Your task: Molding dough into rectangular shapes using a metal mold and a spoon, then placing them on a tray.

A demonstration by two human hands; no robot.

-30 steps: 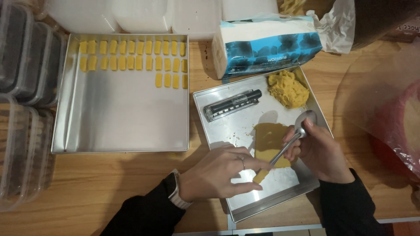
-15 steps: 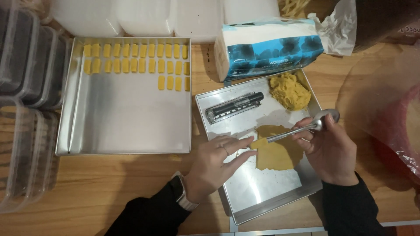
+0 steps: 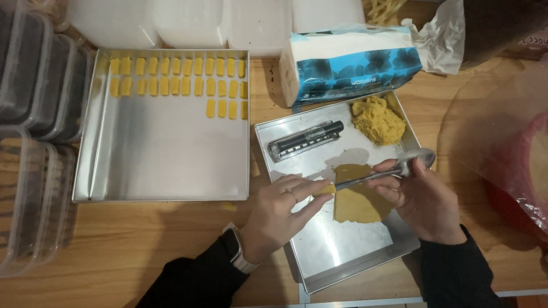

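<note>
**Small dough piece cut free, now pinched off the spoon handle**

Lifted since a second ago: spoon (image 3: 383, 173), handle tip up off the tray (image 3: 319, 256), now level above the dough sheet (image 3: 359, 197). Right hand (image 3: 425, 202), fingers curled around the bowl end. Left hand (image 3: 279, 214), thumb and forefinger narrow on a small dough piece (image 3: 326, 188) at the handle tip. Farther back: a dark tool (image 3: 305, 140), a dough lump (image 3: 378, 118), rows of pieces (image 3: 177, 77) on the far tray (image 3: 165, 165).
</note>
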